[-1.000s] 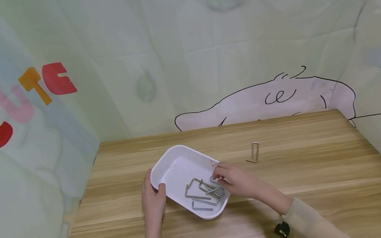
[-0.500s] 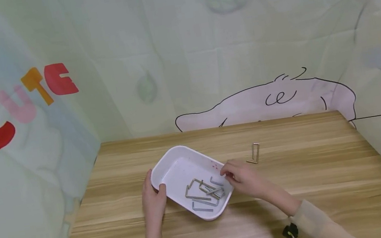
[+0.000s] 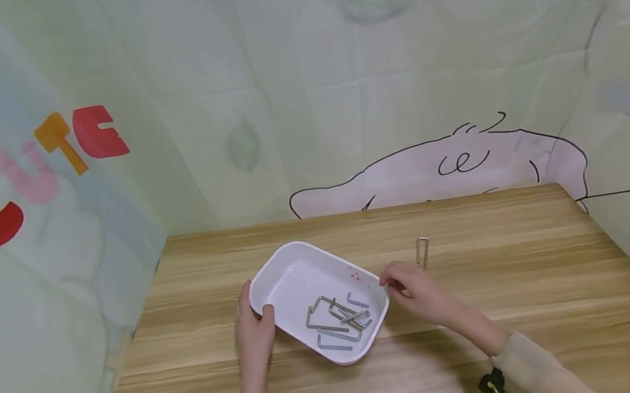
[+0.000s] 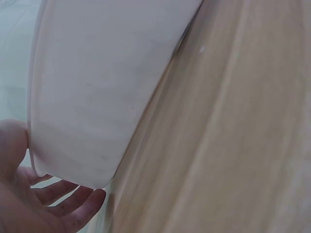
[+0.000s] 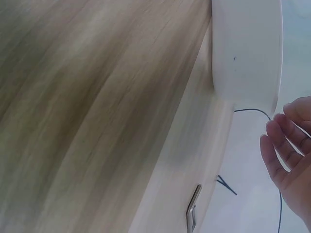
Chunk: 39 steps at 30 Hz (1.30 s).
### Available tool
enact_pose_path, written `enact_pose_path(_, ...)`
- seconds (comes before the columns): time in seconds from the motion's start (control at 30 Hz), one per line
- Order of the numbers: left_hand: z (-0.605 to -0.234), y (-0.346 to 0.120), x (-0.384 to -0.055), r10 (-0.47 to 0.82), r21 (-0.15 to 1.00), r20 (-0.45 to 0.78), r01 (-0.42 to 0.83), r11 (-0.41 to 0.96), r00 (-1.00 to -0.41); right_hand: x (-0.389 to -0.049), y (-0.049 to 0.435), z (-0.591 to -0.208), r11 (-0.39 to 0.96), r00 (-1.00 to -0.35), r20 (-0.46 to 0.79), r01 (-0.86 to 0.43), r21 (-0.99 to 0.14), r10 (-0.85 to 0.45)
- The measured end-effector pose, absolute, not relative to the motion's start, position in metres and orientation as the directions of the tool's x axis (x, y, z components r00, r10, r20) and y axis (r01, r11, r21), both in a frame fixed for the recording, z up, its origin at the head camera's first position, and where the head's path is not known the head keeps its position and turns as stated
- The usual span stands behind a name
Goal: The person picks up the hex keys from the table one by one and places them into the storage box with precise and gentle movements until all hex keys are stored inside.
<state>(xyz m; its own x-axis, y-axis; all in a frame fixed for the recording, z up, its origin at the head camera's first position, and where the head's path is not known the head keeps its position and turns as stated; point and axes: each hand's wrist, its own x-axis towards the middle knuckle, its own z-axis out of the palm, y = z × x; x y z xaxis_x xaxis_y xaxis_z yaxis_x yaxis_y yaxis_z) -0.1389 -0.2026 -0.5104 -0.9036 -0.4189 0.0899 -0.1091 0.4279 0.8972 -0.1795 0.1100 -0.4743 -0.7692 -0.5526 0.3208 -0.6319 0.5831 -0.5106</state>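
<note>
My left hand (image 3: pixel 255 332) holds the left end of a white rectangular tray (image 3: pixel 293 320), thumb over the rim and fingers against the outer wall. In the left wrist view, that hand (image 4: pixel 53 194) has its fingers along the tray's outside. Several bent metal rods, brassy (image 3: pixel 327 327) and silver (image 3: pixel 336 346), lie in the tray's near right part. Just off the tray's right corner hovers my right hand (image 3: pixel 419 292), fingers loosely bent. No object shows between its fingers in the right wrist view (image 5: pixel 291 150). Beyond it lies a brassy bent rod (image 3: pixel 426 251), partly hidden by the hand.
The wooden table (image 3: pixel 513 276) extends around the tray. A printed cloth (image 3: pixel 305 124) with cartoon shapes hangs behind it and along both sides. Small red marks (image 3: pixel 355 277) show on the tray's inner wall.
My right hand has moved right, out of the tray, leaving a silver bent rod inside. It now covers part of the brassy rod on the table. The left hand and tray have stayed put.
</note>
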Motion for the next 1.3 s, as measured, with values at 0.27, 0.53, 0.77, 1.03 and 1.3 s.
enact_pose_path(0.27, -0.51, -0.201, -0.139, -0.415, 0.9, 0.088, -0.106, 0.422, -0.906, -0.184, 0.122, -0.479, 0.595, -0.784, 0.326, -0.616, -0.516, -0.528)
enact_pose_path(0.53, -0.509, -0.203, -0.141, -0.412, 0.901, 0.088, -0.103, 0.421, -0.907, -0.196, 0.136, -0.483, 0.621, -0.834, 0.303, -0.548, -0.561, -0.462)
enact_pose_path(0.77, -0.51, -0.203, -0.14, -0.416, 0.894, 0.112, -0.091, 0.438, -0.902, -0.203, 0.145, -0.49, 0.713, -0.889, 0.265, -0.458, -0.53, -0.374)
enact_pose_path(1.03, -0.51, -0.205, -0.138, -0.411, 0.898, 0.09, -0.105, 0.428, -0.907, -0.21, 0.152, -0.49, 0.771, -0.945, 0.193, -0.326, -0.547, -0.264)
enact_pose_path(1.3, -0.512, -0.206, -0.138, -0.406, 0.897, 0.083, -0.109, 0.428, -0.91, -0.215, 0.156, -0.488, 0.841, -0.963, 0.163, -0.268, -0.471, -0.215)
